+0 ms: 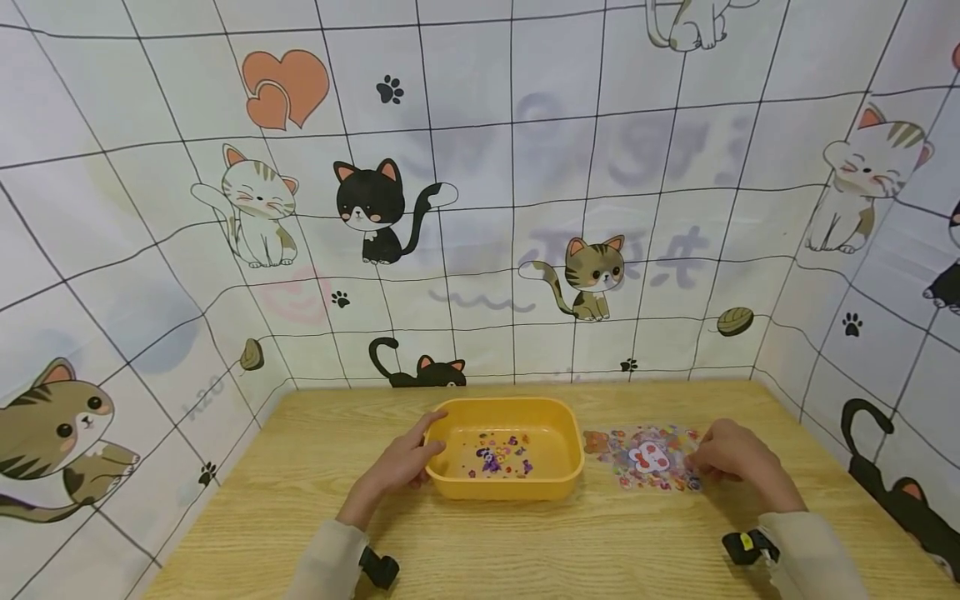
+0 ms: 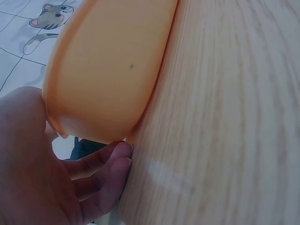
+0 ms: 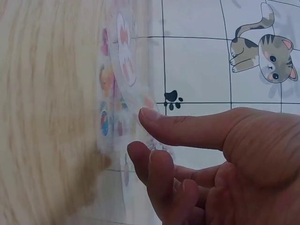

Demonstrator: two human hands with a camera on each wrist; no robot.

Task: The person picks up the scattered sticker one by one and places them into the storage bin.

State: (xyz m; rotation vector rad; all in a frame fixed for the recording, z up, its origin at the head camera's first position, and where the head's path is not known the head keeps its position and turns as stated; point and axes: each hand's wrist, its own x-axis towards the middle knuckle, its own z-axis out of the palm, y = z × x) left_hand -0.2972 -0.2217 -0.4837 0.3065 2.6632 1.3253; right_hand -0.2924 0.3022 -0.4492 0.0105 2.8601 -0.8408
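A yellow plastic basin (image 1: 504,489) stands on the wooden table. Small purple, red and yellow figures (image 1: 495,457) show on its floor; whether they are loose or printed on clear film is too small to tell. My left hand (image 1: 402,454) holds the basin's left end, thumb and index finger over the rim. In the left wrist view, the other fingers (image 2: 112,164) curl below the basin's outer wall. To the right, a clear plastic bag (image 1: 648,457) with colourful cartoon print lies on the table. My right hand (image 1: 738,458) grips its right edge between thumb (image 3: 152,117) and fingers.
The pale wooden table (image 1: 570,550) ends at a white cloth wall (image 1: 480,333) with grid lines and printed cats, which also closes off both sides. Black cameras (image 1: 378,568) are strapped on both wrists.
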